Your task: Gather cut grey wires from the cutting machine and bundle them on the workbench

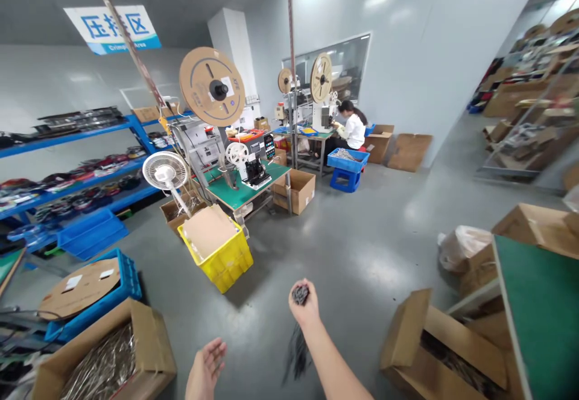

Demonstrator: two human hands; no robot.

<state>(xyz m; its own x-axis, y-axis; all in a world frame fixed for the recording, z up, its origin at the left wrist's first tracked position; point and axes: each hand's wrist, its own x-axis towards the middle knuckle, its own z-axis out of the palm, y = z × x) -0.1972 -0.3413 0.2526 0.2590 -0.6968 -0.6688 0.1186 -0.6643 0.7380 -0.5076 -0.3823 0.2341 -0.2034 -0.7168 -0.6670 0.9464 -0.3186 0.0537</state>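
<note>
My right hand [305,306] is wrapped round a bundle of thin dark wires [297,355]. The bunched ends show grey at the top of the fist, and the loose lengths hang down below it over the grey floor. My left hand [208,365] is apart from it at the lower left, fingers stretched out and palm bare, touching nothing. An open cardboard box [102,358] with wires in clear wrapping stands to the left of that hand. Another open cardboard box [446,352], with dark contents, lies to the right of my right arm.
Ahead on the left is a yellow crate [230,261] in front of a white fan [165,172] and a green-topped bench [239,192] with a reel machine. A green table [543,303] edges the right. Further back, a person [353,127] sits at another machine near a blue crate [347,160].
</note>
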